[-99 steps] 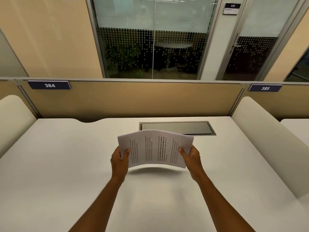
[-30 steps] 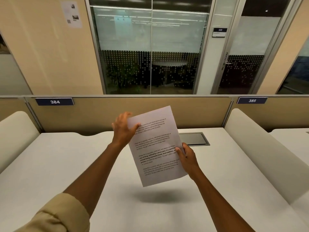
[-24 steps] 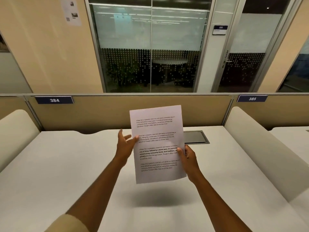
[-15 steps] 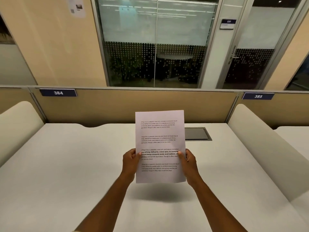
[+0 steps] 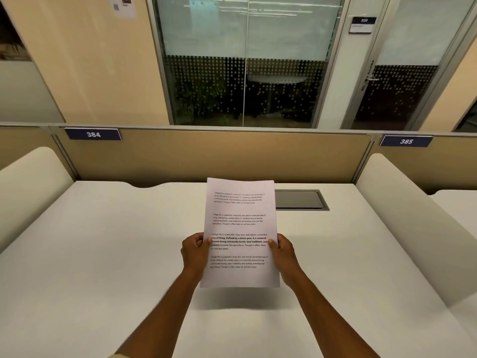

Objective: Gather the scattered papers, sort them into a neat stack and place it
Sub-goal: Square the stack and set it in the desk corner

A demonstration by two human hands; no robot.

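A stack of white printed papers (image 5: 240, 223) is held upright in portrait, its lower edge a little above the white desk (image 5: 103, 254), with a shadow beneath it. My left hand (image 5: 195, 250) grips the stack's left edge, thumb on the front. My right hand (image 5: 282, 250) grips the right edge the same way. The top sheet shows several short paragraphs of text, one in bold. The sheets behind it are hidden.
A grey cable hatch (image 5: 300, 199) is set into the desk behind the papers. Padded cream dividers stand at the left (image 5: 31, 187) and right (image 5: 402, 215). A tan partition (image 5: 206, 153) with labels 384 and 385 closes the back.
The stack went from a bowed landscape hold to upright portrait. My left hand came off, then took the left edge again. Both hands now hold it level and lower.
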